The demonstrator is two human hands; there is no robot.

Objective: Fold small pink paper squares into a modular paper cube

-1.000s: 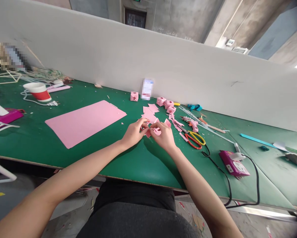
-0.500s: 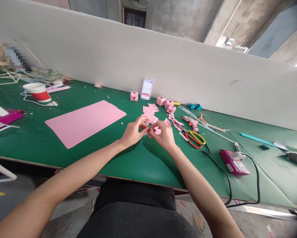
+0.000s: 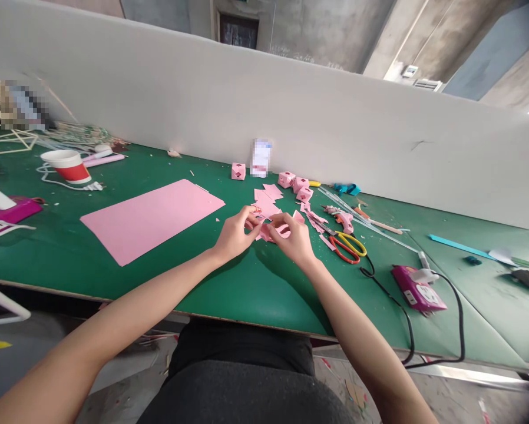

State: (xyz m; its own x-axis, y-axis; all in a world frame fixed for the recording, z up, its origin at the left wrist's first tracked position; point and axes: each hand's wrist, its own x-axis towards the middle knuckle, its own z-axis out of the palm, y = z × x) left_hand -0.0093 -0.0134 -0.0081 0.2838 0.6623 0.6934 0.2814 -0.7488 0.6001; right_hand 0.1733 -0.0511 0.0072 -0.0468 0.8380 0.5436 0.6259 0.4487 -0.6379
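Note:
My left hand (image 3: 238, 234) and my right hand (image 3: 292, 237) are close together above the green table, both closed on a small folded pink paper piece (image 3: 265, 233). Its shape is partly hidden by my fingers. Just beyond my hands lie loose pink paper squares (image 3: 267, 203). Three pink paper cubes with cut openings (image 3: 300, 185) sit behind them, and another pink cube (image 3: 238, 171) is by the phone (image 3: 261, 158), which leans on the partition. To the left a large pink sheet (image 3: 152, 221) lies flat.
Scissors with red and yellow handles (image 3: 349, 246) and a pink glue gun (image 3: 344, 221) lie right of my hands. Farther right is a purple power strip (image 3: 418, 288) with a black cable. A paper cup (image 3: 68, 165) stands at the left. A pale partition (image 3: 229, 106) runs behind.
My fingertips have moved slightly apart, and more of the pink paper piece shows between them. The camera view has shifted a little.

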